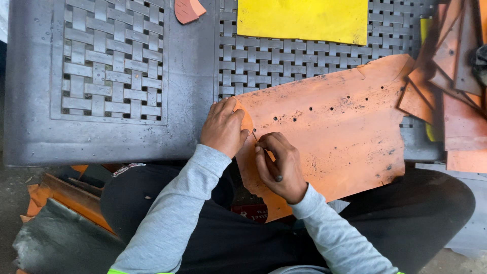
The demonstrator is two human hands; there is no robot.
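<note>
Nearest to me, my right hand (280, 167) sits on the lower left part of the big orange leather sheet (340, 127), fingers closed around a thin pointed tool (255, 137) whose tip meets the sheet's left edge; a dark ring shows on one finger. Just left of it, my left hand (223, 127) presses down on that same edge, fingers curled over a small orange template piece (246, 122), mostly hidden under them, so I cannot make out its full shape. The sheet lies partly on the dark grey woven-pattern desk (111, 66) and partly overhangs my lap, its lower edge hidden behind my forearm. I count about eight small punched holes across its upper middle. Right of the sheet, a stack of orange leather offcuts (451, 76) runs off the picture's edge; I cannot count them. Beyond the sheet, one yellow sheet (304, 19) lies cut off at the top, and left of that, one small curved orange piece (188, 9), also cut off.
</note>
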